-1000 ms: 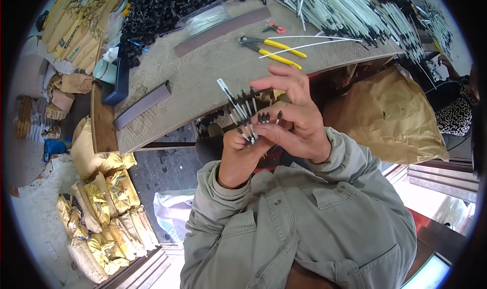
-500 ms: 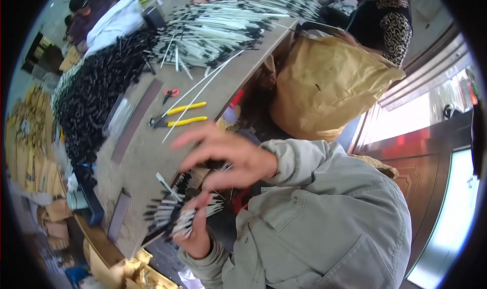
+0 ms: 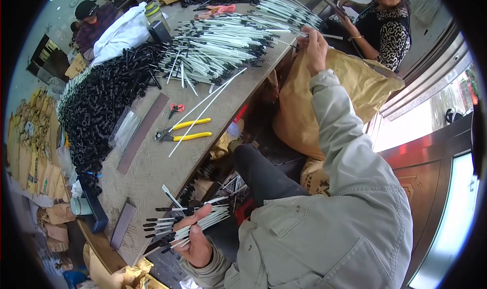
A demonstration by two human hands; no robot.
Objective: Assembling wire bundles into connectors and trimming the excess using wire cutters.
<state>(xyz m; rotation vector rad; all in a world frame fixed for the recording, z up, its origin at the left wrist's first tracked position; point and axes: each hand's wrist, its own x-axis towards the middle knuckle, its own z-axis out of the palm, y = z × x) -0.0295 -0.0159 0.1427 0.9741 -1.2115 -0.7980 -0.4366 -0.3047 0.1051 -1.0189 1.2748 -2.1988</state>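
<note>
A bundle of white sticks with black ends (image 3: 215, 218) is grasped in the left hand (image 3: 197, 244), low in the frame and left of centre. The sticks are pinned under the thumb and fanned out, with many of the black tips pointed toward the left; this spread seems to be kept so that single sticks can be told apart, while the whole lot is managed by one hand.

The right hand (image 3: 315, 50) is stretched to the upper right of the frame, its fingers bent together at the edge of the big pile of white sticks (image 3: 218, 45). Whether a stick is pinched there cannot be told. Presumably the arm is left free for that reach because the bundle is gathered on the other side.

On the table (image 3: 165, 165), the loose black parts (image 3: 109, 104) are heaped at the left and the white sticks lie mostly lengthwise in the upper middle, so the two kinds are probably kept apart for easy picking. Yellow-handled pliers (image 3: 195, 135) are laid near the front edge, perhaps for quick access, close to two long white rods (image 3: 223, 86) and small red snips (image 3: 176, 108). A large brown paper sack (image 3: 299, 104) is stood beside the table, below the right hand.
</note>
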